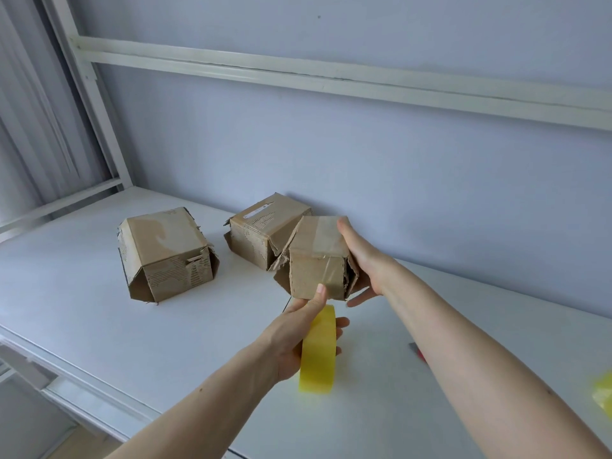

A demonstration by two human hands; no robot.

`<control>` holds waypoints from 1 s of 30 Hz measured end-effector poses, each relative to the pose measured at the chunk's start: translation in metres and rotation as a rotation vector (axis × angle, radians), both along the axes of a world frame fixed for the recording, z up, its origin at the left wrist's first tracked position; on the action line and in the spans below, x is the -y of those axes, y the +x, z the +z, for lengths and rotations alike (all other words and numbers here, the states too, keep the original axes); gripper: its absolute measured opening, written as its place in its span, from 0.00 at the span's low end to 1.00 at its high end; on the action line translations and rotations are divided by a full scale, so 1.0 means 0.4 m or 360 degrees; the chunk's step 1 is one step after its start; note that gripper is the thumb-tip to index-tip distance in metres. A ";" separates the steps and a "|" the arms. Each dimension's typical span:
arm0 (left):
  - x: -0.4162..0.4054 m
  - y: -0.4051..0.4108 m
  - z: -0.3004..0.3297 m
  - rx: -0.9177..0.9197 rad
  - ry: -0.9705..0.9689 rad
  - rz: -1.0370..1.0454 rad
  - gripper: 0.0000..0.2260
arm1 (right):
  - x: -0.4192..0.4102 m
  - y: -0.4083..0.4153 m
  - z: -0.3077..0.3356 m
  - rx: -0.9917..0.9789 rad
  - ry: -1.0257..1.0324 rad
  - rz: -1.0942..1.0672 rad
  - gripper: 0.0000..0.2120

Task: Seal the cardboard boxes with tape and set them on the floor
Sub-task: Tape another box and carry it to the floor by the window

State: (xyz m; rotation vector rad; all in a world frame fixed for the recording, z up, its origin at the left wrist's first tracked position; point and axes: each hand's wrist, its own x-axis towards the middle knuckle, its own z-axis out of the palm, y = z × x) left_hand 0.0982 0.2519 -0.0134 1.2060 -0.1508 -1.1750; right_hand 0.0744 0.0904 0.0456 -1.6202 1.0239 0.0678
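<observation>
Left hand [291,339] grips tape roll [318,352] — thumb pressing box [319,260] edge.

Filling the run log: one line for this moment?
left hand: holds tape roll | right hand: steadies taped box | table: two other boxes
</observation>
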 end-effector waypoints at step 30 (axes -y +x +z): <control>0.029 -0.014 -0.005 0.0510 0.0208 0.0109 0.21 | 0.096 0.031 -0.042 0.0367 -0.0829 0.0495 0.24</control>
